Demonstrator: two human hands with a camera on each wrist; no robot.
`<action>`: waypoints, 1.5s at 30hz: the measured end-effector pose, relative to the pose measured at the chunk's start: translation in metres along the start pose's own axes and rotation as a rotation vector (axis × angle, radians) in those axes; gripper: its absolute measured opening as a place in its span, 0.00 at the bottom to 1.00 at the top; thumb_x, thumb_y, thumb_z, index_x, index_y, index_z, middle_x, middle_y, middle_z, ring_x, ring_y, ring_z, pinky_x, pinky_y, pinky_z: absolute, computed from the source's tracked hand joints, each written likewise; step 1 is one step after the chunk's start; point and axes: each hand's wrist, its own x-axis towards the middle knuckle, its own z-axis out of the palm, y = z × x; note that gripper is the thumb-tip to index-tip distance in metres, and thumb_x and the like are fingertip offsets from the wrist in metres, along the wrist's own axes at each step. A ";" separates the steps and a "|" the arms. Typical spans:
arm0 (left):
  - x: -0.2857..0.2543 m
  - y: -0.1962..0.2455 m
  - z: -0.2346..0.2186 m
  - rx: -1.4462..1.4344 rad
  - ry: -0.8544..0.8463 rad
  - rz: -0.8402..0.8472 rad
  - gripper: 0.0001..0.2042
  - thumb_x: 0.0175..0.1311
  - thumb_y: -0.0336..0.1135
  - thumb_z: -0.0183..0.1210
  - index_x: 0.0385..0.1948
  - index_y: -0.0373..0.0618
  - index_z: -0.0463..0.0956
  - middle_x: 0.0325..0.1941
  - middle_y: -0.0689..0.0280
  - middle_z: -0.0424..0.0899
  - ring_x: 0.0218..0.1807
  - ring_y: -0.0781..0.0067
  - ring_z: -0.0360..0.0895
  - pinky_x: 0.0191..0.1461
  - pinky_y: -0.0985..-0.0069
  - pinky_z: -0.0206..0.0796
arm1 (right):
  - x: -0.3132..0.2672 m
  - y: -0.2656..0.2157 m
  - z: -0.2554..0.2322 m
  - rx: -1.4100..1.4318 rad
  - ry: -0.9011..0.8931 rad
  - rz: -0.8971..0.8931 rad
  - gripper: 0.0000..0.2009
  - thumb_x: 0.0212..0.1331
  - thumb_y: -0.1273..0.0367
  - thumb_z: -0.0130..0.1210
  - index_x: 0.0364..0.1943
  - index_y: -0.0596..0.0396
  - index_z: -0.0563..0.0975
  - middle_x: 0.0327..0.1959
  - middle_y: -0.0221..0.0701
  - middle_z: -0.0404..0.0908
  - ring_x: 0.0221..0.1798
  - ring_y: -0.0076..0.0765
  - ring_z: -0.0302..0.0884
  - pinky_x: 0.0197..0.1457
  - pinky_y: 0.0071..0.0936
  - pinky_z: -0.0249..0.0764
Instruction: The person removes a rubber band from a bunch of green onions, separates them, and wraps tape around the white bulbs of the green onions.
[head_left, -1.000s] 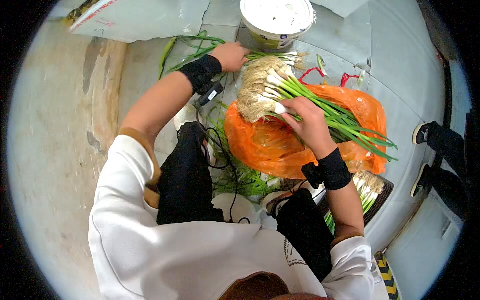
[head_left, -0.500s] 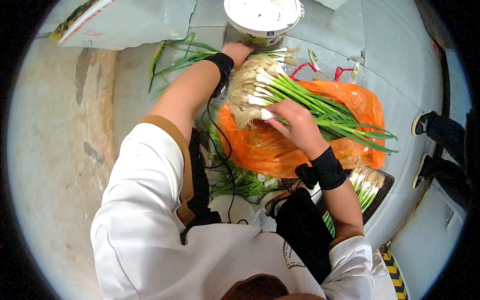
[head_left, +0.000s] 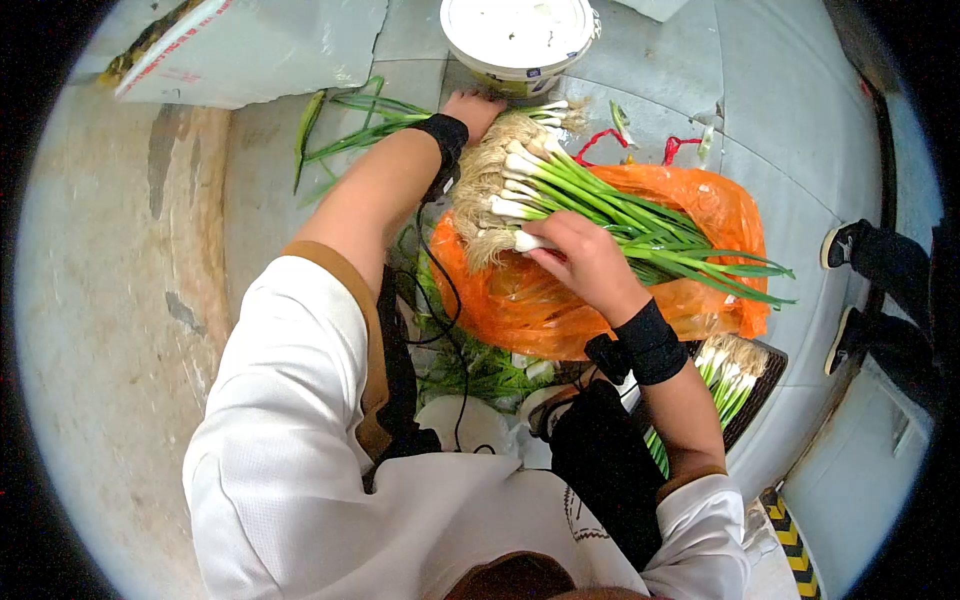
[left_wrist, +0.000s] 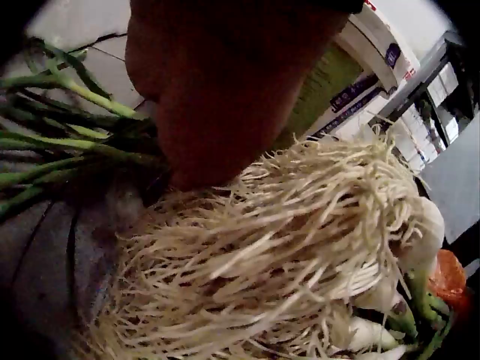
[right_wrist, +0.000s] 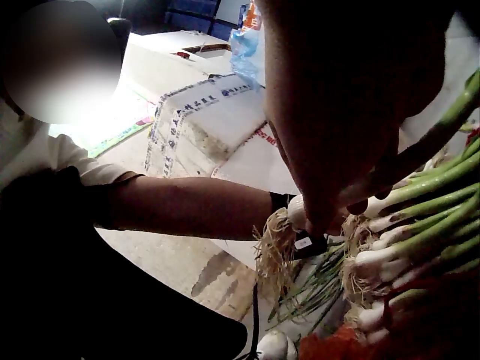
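The right hand pinches 1 spring onion from the big bundle still unsorted on the orange bag, while the left hand reaches loose onions on the floor, its grip hidden.

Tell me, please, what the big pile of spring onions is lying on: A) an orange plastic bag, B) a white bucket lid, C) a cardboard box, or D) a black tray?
A: in the head view the spring onions lie across an orange plastic bag, and the right hand holds one white bulb at the pile's edge.
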 end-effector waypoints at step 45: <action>-0.164 0.002 -0.164 -0.973 -0.042 0.168 0.18 0.74 0.37 0.56 0.62 0.44 0.71 0.53 0.63 0.81 0.54 0.70 0.75 0.62 0.70 0.67 | 0.043 -0.043 -0.062 -0.062 0.297 0.210 0.22 0.56 0.67 0.68 0.52 0.60 0.77 0.45 0.49 0.82 0.46 0.54 0.82 0.51 0.41 0.78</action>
